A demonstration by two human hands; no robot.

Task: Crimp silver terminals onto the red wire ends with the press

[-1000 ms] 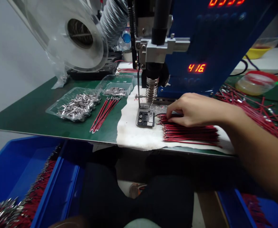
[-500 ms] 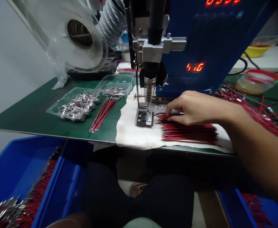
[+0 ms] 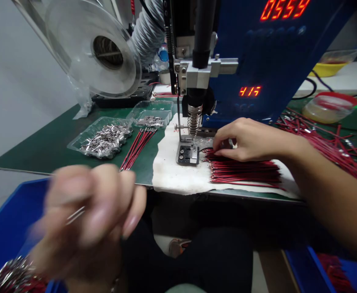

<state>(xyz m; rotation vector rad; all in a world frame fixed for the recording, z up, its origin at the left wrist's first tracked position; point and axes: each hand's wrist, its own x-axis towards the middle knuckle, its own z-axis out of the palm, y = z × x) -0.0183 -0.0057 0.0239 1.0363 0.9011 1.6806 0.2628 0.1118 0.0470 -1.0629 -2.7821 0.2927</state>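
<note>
My left hand [image 3: 95,207], smeared by motion, is raised in front of the table edge. Its fingers are curled with a small shiny metal terminal [image 3: 75,215] held between thumb and forefinger. Over the table, my right hand [image 3: 245,140] pinches at the left ends of a row of red wires [image 3: 245,171] lying side by side on a white cloth [image 3: 175,175]. Its fingertips rest on the wires' back edge; how many they grip is hidden. Just left of those wire ends sits a small black and metal fixture [image 3: 188,155], below the soldering head [image 3: 194,118].
Clear trays of metal terminals [image 3: 105,140] and a small bundle of red wires [image 3: 138,148] lie left. A blue machine [image 3: 242,61] with red digits stands behind. Loose wires [image 3: 325,142] and a lidded tub [image 3: 327,110] are right. Blue bins [image 3: 22,215] flank my legs.
My left hand has come up into view at lower left with a metal terminal. My right hand stays on the wires. The view has shifted slightly, and the lower display digits have changed.
</note>
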